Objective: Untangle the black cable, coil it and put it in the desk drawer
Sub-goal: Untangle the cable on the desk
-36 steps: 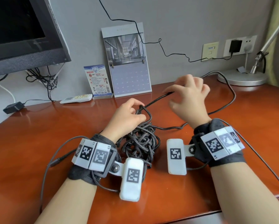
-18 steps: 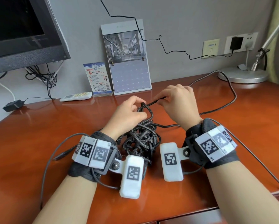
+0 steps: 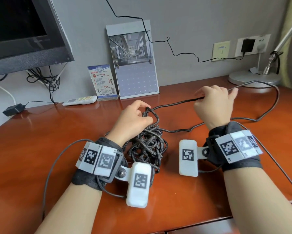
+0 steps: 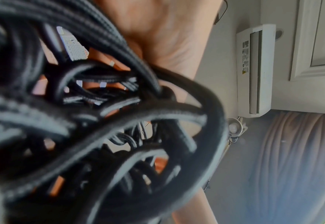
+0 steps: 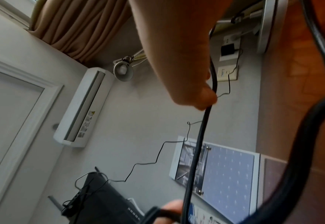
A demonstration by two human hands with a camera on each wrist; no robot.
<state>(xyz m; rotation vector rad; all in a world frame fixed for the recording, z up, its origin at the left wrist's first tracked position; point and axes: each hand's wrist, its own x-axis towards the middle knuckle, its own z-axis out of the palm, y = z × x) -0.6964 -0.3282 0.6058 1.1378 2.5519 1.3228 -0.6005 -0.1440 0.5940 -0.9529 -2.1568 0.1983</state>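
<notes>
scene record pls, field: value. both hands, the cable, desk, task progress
left hand: left hand grips a loop at the top of the tangle
right hand: right hand holds a straight strand, raised above the desk
cable: black braided cable, mostly a knotted bundle between the wrists; one strand runs taut from the bundle to the right hand, the slack curves past the round silver lamp base
desk: glossy red-brown wooden desk
progress: untangling underway; not coiled; no open drawer in view
</notes>
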